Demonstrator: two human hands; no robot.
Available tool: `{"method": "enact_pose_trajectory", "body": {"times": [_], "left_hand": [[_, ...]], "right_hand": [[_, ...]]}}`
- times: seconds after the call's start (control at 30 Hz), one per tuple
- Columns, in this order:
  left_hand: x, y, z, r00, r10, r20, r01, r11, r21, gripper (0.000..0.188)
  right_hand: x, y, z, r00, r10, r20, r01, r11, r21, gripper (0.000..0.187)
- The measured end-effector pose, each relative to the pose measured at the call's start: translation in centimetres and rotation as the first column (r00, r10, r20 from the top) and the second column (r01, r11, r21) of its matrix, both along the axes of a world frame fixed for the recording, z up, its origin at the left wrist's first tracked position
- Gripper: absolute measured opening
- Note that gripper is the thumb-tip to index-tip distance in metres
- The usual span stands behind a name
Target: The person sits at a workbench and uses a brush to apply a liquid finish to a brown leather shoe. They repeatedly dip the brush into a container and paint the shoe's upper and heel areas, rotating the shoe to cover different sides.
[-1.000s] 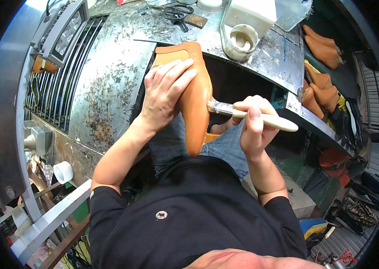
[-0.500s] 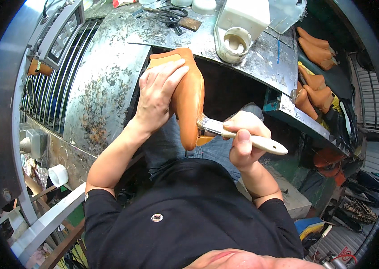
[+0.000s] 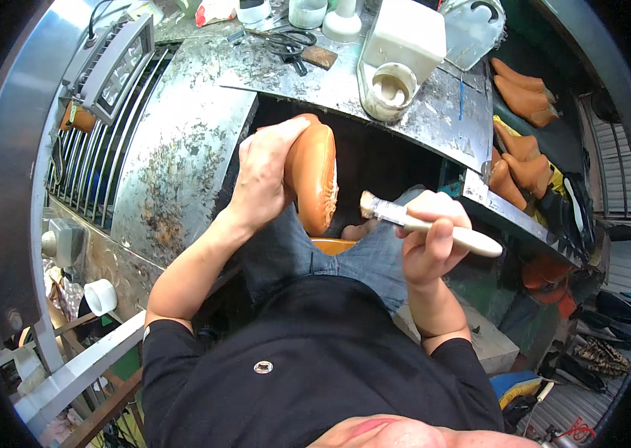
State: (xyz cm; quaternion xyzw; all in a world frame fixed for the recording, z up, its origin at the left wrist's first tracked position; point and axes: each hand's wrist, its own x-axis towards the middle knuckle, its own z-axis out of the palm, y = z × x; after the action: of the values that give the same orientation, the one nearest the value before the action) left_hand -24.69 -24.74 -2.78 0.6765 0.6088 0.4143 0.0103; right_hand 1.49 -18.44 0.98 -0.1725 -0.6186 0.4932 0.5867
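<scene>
My left hand (image 3: 259, 179) is wrapped round the back part of a tan leather shoe upper (image 3: 309, 173), which looks stretched over a last. Its toe points down toward my lap, and gathered pleats run along the edge facing right. In my right hand (image 3: 437, 235) is a flat paintbrush (image 3: 389, 212), gripped by its pale handle. The bristles point left at the shoe, with a gap between them. Beyond the shoe, a white plastic container with a round glue cup (image 3: 390, 91) stands on the metal bench (image 3: 181, 134).
Black-handled scissors (image 3: 286, 40) and a small brown block (image 3: 319, 57) lie at the bench's far side. More tan shoe uppers (image 3: 526, 101) sit at the right. A floodlight (image 3: 115, 69) hangs over a metal grille at the left. A white cup (image 3: 100, 297) is at the lower left.
The brush has come off the shoe and moved right with my right hand. My left hand has tilted the shoe, so its pleated edge now shows.
</scene>
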Motion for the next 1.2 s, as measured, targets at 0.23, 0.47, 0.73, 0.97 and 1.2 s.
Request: {"method": "enact_pose_trajectory", "body": {"times": [0.23, 0.47, 0.73, 0.97, 1.2], "left_hand": [[-0.1, -0.9, 2.2, 0.969, -0.049, 0.243, 0.118, 0.954, -0.275, 0.080], [-0.2, -2.2, 1.4, 0.571, 0.085, 0.817, 0.424, 0.821, -0.382, 0.088], [1.4, -2.5, 0.1, 0.531, 0.063, 0.845, 0.494, 0.787, -0.370, 0.088], [1.2, -2.3, 0.9, 0.525, 0.050, 0.850, 0.536, 0.756, -0.376, 0.087], [0.5, -2.3, -1.4, 0.424, 0.105, 0.899, 0.490, 0.808, -0.326, 0.096]], "right_hand": [[-0.3, 2.4, 1.6, 0.999, -0.003, 0.032, 0.009, 0.978, -0.208, 0.046], [-0.8, 7.2, 2.8, 0.973, 0.143, 0.180, -0.092, 0.961, -0.262, 0.036], [-4.4, 9.1, 5.2, 0.881, 0.276, 0.384, -0.220, 0.958, -0.183, 0.031], [-6.3, 10.5, 6.1, 0.865, 0.204, 0.458, -0.190, 0.979, -0.076, 0.033], [-2.1, 18.4, -0.8, 0.792, -0.043, 0.609, -0.024, 0.995, 0.102, 0.022]]}}
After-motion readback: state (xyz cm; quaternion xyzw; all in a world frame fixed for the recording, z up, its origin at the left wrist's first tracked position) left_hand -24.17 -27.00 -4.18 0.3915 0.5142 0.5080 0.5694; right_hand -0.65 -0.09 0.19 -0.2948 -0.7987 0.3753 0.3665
